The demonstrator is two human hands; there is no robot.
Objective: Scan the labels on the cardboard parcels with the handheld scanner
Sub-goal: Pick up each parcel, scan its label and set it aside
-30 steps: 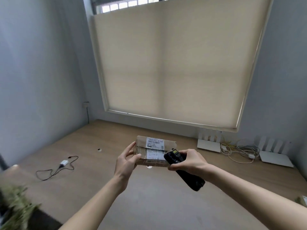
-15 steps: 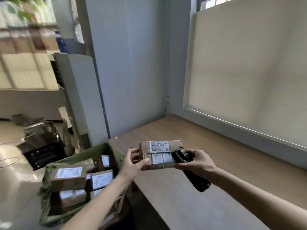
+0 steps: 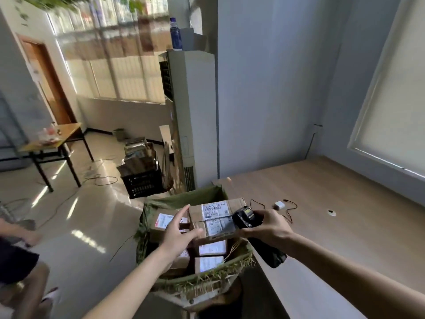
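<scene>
Parcel (image 3: 216, 218), white labels up, hangs above a green bin (image 3: 202, 276) packed with more parcels (image 3: 210, 255). The left hand (image 3: 178, 231) has its fingers on the parcel's left end and its thumb along the near edge. The right hand (image 3: 268, 226) grips a black scanner (image 3: 247, 217), its head against the parcel's right end. The bin stands beside a wooden table (image 3: 333, 226) where a cable (image 3: 281, 207) lies.

Held parcel (image 3: 216, 218): lower label (image 3: 219, 225) reads "8021"; upper label text unreadable.
</scene>
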